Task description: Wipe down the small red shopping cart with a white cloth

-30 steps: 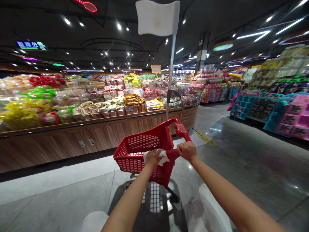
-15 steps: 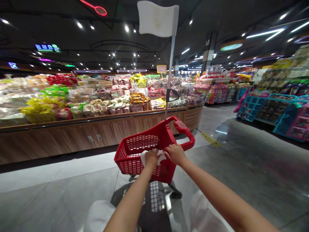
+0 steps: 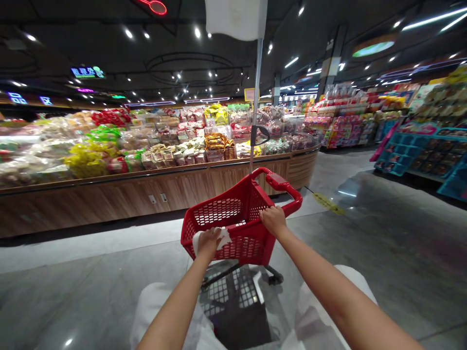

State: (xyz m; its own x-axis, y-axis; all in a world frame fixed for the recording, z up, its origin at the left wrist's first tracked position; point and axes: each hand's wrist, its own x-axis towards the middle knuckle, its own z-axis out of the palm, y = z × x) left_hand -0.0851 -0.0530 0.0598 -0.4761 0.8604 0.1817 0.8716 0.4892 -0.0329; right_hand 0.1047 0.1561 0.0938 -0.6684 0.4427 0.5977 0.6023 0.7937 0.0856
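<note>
A small red shopping cart [image 3: 264, 243] with a perforated plastic basket stands in front of me, its handle [image 3: 282, 183] toward the right. On the near rim of the basket, my left hand [image 3: 207, 243] is closed over a white cloth [image 3: 224, 237], which drapes over the edge and could be a paper wipe. Farther right along that rim, close to the handle end, my right hand [image 3: 273, 218] wraps its fingers round the edge. The basket's inside looks bare where it shows. A pole [image 3: 258, 73] rises from the cart's back with a white flag [image 3: 237, 19] on top.
Behind the cart runs a long wood-panelled counter [image 3: 124, 194] piled with bagged snacks [image 3: 215, 141]. Blue display racks [image 3: 404, 146] stand at the right, and stacked goods [image 3: 343, 126] fill the back. My knees in white trousers [image 3: 156, 311] flank the cart's lower rack [image 3: 233, 291].
My left hand has slid left along the near rim with the white cloth, away from my right hand. The right hand stays near the handle end. The view has shifted slightly.
</note>
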